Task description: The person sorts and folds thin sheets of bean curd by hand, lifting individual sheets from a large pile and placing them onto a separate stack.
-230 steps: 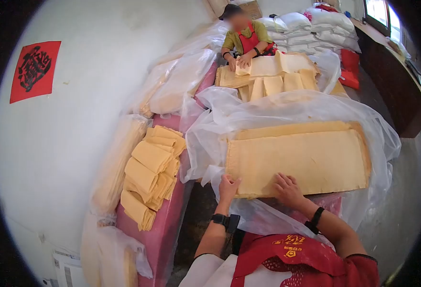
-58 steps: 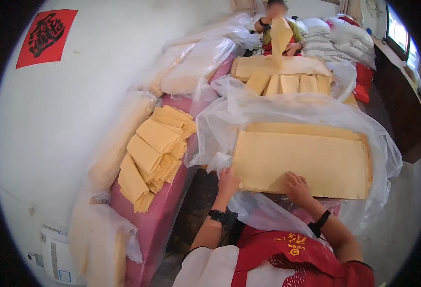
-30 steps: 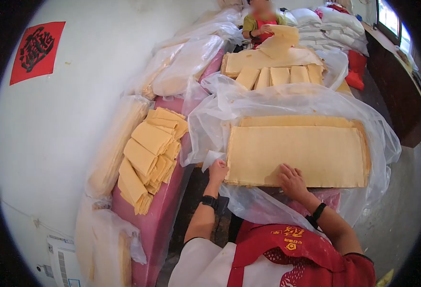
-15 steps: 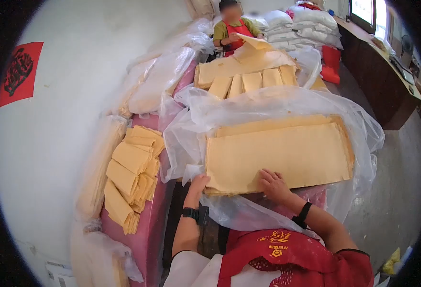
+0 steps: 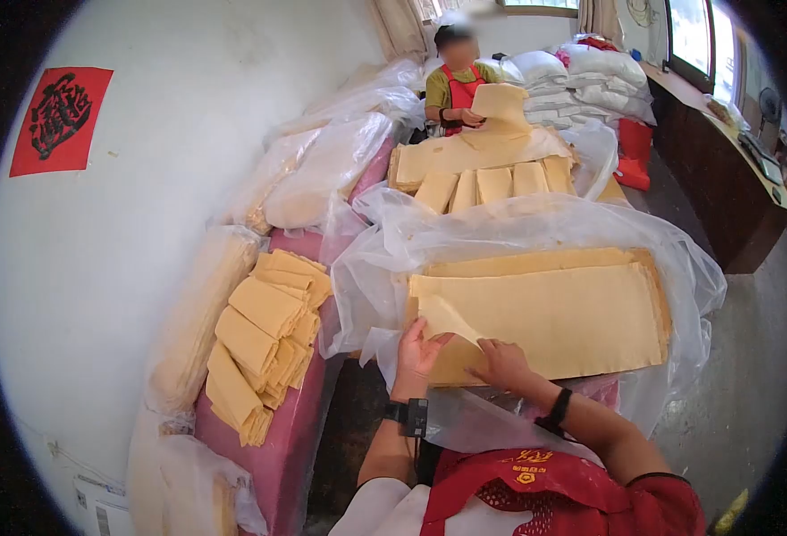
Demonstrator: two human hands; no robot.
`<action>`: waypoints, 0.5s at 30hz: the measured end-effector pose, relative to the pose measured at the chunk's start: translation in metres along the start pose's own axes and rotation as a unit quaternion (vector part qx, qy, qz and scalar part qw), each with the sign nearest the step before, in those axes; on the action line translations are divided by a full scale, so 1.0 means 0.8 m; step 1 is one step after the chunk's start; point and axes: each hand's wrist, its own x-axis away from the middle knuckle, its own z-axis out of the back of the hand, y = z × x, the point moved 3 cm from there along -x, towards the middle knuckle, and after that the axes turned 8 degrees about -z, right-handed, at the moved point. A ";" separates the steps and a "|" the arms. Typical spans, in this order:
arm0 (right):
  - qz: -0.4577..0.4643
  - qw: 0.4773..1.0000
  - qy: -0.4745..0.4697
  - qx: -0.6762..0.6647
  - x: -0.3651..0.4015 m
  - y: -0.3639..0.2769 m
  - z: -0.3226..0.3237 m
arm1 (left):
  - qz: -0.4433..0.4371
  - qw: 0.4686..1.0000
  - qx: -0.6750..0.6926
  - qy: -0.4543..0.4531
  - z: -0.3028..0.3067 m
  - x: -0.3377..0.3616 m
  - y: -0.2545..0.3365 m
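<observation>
Left of the stack [image 5: 572, 313], folded sheets [image 5: 264, 344] lie piled on the pink counter [image 5: 299, 438]. At the stack's near left corner the left hand [image 5: 416, 350] pinches the top sheet's corner [image 5: 447, 317] — lifted and curled back off the stack. Just right of it the right hand [image 5: 500, 364] rests open on the stack's near edge, holding nothing. Clear plastic [image 5: 536, 223] lies open around the stack — beyond it a co-worker [image 5: 458, 85] holds up a sheet.

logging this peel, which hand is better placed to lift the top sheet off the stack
Left, probably: the left hand pinches the raised corner of the top sheet, while the right hand lies flat on the stack.
</observation>
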 end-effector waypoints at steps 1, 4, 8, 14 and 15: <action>-0.061 0.997 -0.016 -0.052 -0.012 0.002 -0.004 | -0.028 0.998 -0.040 -0.035 -0.009 -0.001 0.000; -0.126 0.984 0.039 -0.123 -0.044 0.034 -0.027 | -0.030 0.988 -0.107 -0.105 -0.025 -0.001 -0.014; -0.140 0.972 0.095 -0.160 -0.036 0.062 0.002 | 0.000 0.971 -0.224 -0.088 0.007 -0.002 -0.049; -0.081 0.898 0.189 -0.390 0.033 0.151 0.054 | -0.027 0.890 -0.454 0.018 0.029 -0.030 -0.043; -0.145 0.817 0.213 -0.516 0.051 0.174 0.050 | -0.026 0.890 -0.455 0.017 0.021 -0.033 -0.044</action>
